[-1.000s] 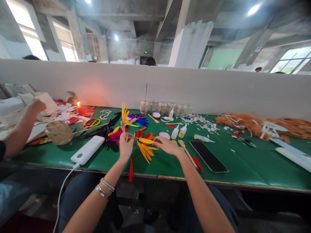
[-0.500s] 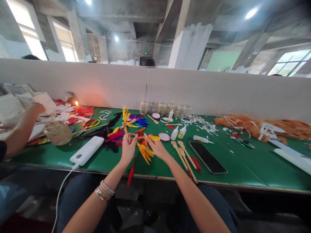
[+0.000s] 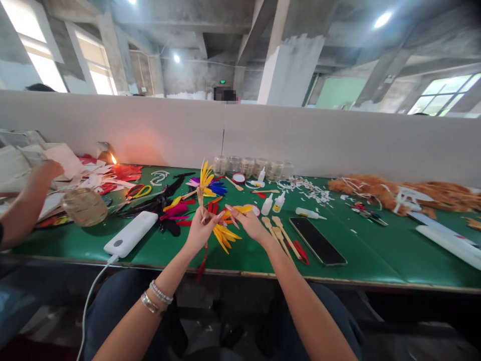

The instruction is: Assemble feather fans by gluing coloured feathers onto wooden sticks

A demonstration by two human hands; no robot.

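- The left hand (image 3: pixel 201 231) holds a thin wooden stick (image 3: pixel 200 199) upright, its grip clamped on the stick's lower part. A spray of yellow feathers (image 3: pixel 206 175) stands at the stick's top.
- The right hand (image 3: pixel 250 225) pinches a single yellow feather (image 3: pixel 240 209), its grip closed on the quill end, with the feather's tip pointing away to the right.
- Just changed: the right hand has drawn in towards the left, so the two grips now sit close together and the loose feather lies just beside the stick. Whether they touch is hard to tell.
- Both hands hover above the green table (image 3: pixel 338 265), with a loose bunch of yellow feathers (image 3: pixel 224 236) right beneath them.
- Beyond the hands lie purple-blue feathers (image 3: pixel 210 186), black feathers (image 3: pixel 169 200) and pink ones (image 3: pixel 175 209).
- To the right are glue bottles (image 3: pixel 267 204), wooden spatulas (image 3: pixel 281 238) and a phone (image 3: pixel 317 240). To the left are a power bank (image 3: pixel 131 233) and scissors (image 3: pixel 139 191).
- Further along are a lit candle (image 3: pixel 113 167), a row of glass jars (image 3: pixel 250 167) and orange fluff (image 3: pixel 409 193).
- At far left, a co-worker's hand (image 3: pixel 47 170) rests on papers (image 3: pixel 22 165).
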